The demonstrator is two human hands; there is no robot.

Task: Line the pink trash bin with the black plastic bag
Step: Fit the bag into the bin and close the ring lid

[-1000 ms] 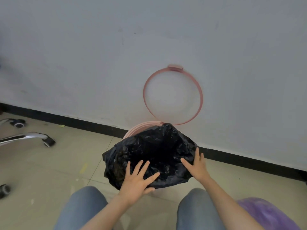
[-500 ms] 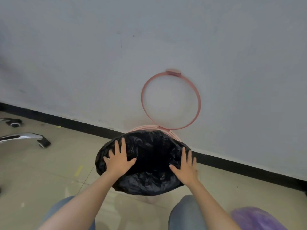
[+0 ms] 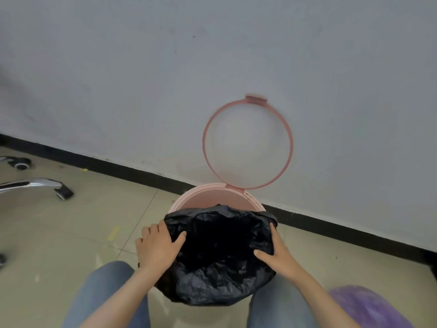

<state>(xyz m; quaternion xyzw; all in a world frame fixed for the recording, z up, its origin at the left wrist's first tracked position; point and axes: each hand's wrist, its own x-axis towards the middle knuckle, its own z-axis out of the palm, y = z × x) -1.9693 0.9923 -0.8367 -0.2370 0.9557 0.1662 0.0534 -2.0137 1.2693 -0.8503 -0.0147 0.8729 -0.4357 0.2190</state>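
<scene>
The pink trash bin (image 3: 214, 197) stands on the floor against the wall, with its pink ring frame (image 3: 248, 142) flipped up behind it. The black plastic bag (image 3: 222, 254) lies open over the bin's mouth, folded over the near and side rim; the far inner wall of the bin still shows pink. My left hand (image 3: 157, 247) grips the bag's left edge, thumb inside. My right hand (image 3: 275, 253) grips the right edge the same way.
A chrome chair base with castors (image 3: 35, 185) is on the floor at the left. A purple bag (image 3: 364, 308) lies at the lower right. My knees in jeans (image 3: 106, 294) flank the bin. A black skirting (image 3: 118, 170) runs along the wall.
Both hands have slid outward and down to the bag's sides and closed on its edges. The bag's far edge has dropped back, baring the bin's far rim.
</scene>
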